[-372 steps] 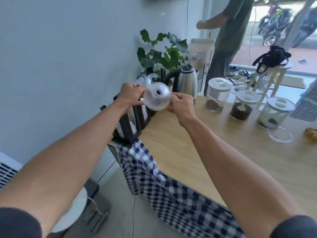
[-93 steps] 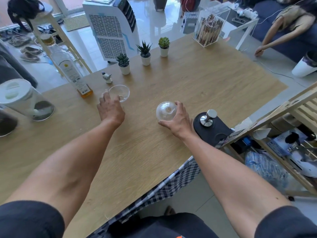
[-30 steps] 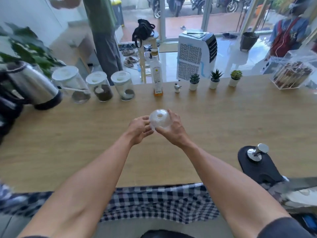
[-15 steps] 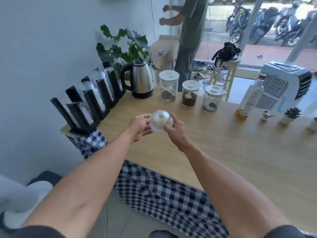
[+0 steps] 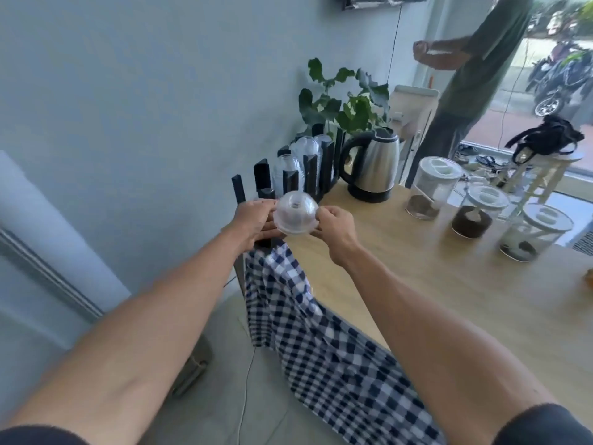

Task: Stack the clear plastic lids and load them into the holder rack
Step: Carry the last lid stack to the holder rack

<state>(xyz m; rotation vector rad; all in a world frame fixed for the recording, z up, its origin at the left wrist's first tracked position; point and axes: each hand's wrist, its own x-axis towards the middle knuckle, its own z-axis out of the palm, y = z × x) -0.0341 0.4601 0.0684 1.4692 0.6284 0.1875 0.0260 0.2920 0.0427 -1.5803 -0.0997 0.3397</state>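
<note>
Both hands hold the stack of clear dome lids [image 5: 296, 213] in the air at the counter [image 5: 417, 284] corner. Left hand [image 5: 253, 218] fingers are curled on the stack's left rim; right hand [image 5: 333, 224] fingers pinch the right rim. Domes point up and toward the camera, so the stack axis runs roughly toward the viewer. The holder rack [image 5: 301, 175] stands directly behind the stack, against the wall; its black dividers run away toward the kettle [image 5: 372, 165], and the farther slots already hold lids. The near slots look free. Left hand is on the rack side. Judgement: the stack must be tipped to line its axis up with a slot, then go forward and down.
</note>
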